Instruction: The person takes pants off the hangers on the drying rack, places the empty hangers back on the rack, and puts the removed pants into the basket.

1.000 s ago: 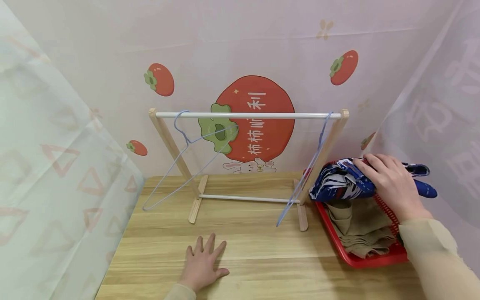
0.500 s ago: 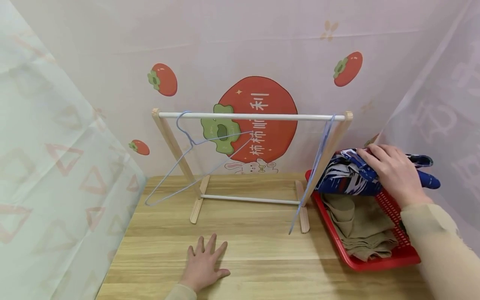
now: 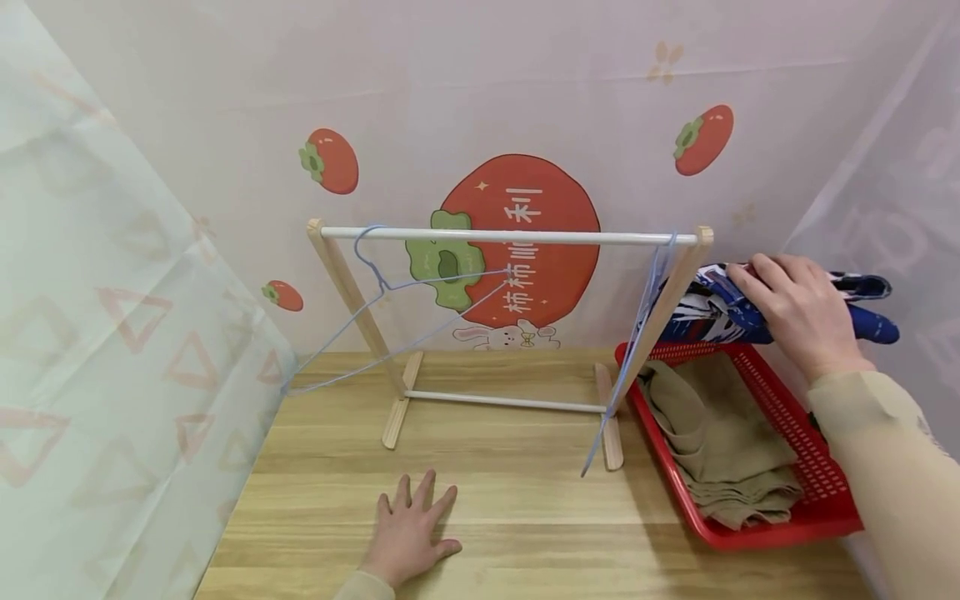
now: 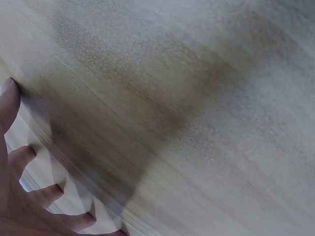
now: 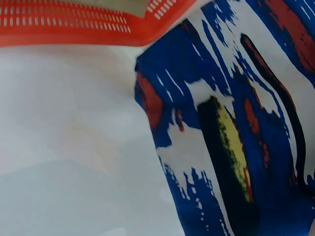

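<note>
My right hand (image 3: 801,315) grips a folded cloth garment (image 3: 716,310) with a blue, white and red print, above the back of a red basket (image 3: 795,533). Its exact kind does not show. In the right wrist view the printed cloth (image 5: 182,123) fills the right side, and the basket's edge (image 5: 69,24) crosses the top. Folded beige cloth (image 3: 738,429) lies in the basket. My left hand (image 3: 407,533) rests on the wooden table with fingers spread; the left wrist view shows its fingertips (image 4: 47,195) touching the wood.
A wooden rack with a white bar (image 3: 480,237) stands at the table's back. One blue wire hanger (image 3: 383,287) hangs near its left end, another hanger (image 3: 600,439) at the right post, close to the basket. Printed cloth walls (image 3: 187,75) enclose the back and sides.
My right hand has lifted the printed garment up and slightly right, uncovering more of the beige cloth and basket. The hangers have swung a little. My left hand keeps its place.
</note>
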Demonstrator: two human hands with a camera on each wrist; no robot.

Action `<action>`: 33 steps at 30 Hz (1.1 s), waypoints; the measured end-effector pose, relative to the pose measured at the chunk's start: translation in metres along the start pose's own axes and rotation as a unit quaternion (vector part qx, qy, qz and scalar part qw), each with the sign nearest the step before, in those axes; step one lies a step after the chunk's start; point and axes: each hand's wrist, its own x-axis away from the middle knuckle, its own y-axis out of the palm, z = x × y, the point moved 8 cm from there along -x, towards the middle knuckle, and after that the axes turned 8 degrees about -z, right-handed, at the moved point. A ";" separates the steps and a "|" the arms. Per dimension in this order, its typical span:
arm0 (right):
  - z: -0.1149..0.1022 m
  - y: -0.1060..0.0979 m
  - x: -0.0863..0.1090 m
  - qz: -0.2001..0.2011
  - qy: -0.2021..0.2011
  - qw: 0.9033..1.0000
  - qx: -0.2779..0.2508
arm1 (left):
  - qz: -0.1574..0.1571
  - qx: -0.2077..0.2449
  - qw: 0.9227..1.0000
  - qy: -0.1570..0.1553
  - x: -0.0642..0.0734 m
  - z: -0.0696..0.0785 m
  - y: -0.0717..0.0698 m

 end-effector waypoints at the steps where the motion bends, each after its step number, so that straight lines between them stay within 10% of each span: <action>1: 0.003 0.000 -0.001 0.003 0.003 1.000 0.004 | 0.001 0.000 1.000 0.001 0.000 0.000 0.000; 16: -0.007 0.054 0.026 -0.033 0.038 0.997 -0.059 | 0.006 0.005 1.000 0.006 0.001 0.003 0.000; 24: 0.008 0.071 0.040 -0.206 0.176 0.946 -0.179 | 0.015 0.000 1.000 0.003 0.001 0.001 0.000; 33: 0.016 0.054 0.046 -0.075 0.122 0.965 -0.221 | 0.003 0.012 1.000 -0.001 0.002 0.002 -0.001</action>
